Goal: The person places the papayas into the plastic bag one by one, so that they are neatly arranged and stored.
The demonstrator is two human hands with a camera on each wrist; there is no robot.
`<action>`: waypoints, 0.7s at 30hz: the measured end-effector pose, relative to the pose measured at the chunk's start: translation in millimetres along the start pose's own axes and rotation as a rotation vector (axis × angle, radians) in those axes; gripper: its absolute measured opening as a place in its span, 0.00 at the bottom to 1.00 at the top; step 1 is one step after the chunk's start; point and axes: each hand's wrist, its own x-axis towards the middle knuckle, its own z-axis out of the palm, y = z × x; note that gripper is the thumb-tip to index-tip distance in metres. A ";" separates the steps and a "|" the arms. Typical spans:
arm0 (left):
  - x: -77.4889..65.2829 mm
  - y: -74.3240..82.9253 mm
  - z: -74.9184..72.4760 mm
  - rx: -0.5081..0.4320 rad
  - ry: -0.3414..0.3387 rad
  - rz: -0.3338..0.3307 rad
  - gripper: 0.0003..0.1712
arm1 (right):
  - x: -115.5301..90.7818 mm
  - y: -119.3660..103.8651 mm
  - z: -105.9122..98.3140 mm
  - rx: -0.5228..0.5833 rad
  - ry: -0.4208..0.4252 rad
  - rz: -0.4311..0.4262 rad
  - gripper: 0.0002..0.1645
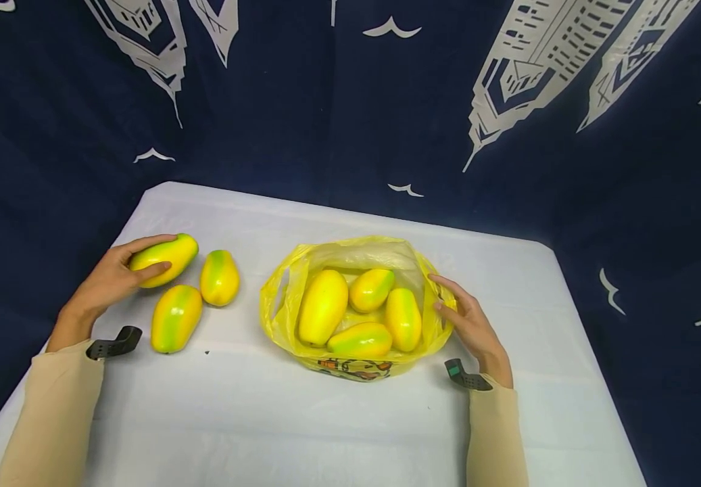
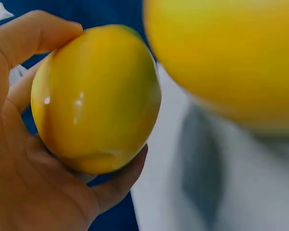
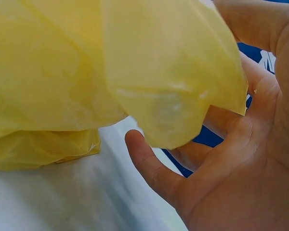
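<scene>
My left hand (image 1: 109, 277) grips a yellow-green mango (image 1: 170, 260) at the table's left side, thumb on the near side and fingers over the far side. Up close in the left wrist view, that mango (image 2: 98, 101) sits between curled fingers and thumb. Two more mangoes lie beside it, one nearer mango (image 1: 176, 318) and one to the right (image 1: 220, 279). On the right, my right hand (image 1: 474, 328) holds the side of an open yellow plastic bag (image 1: 283, 297). In the right wrist view, the bag's thin film (image 3: 168, 62) lies between the thumb and fingers.
Inside the bag lie several yellow fruits, among them a large one (image 1: 324, 308) and a smaller one (image 1: 371, 289). A white cloth covers the table (image 1: 253, 419). Behind it hangs a dark blue curtain (image 1: 301, 122) with white prints.
</scene>
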 end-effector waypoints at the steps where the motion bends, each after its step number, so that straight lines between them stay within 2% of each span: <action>1: -0.8 4.8 -0.3 -0.003 0.010 0.014 0.33 | 0.1 -0.1 0.1 -0.003 -0.001 0.000 0.32; 5: -2.9 25.1 2.9 -0.032 0.034 0.089 0.31 | 0.4 0.4 0.1 0.003 -0.005 -0.001 0.32; 13: -8.6 70.2 14.9 -0.103 0.018 0.193 0.29 | -0.3 0.7 0.2 0.020 -0.011 -0.001 0.32; 21: -14.1 111.2 39.9 -0.080 -0.037 0.319 0.29 | -0.5 0.6 -1.1 -0.009 -0.010 -0.007 0.32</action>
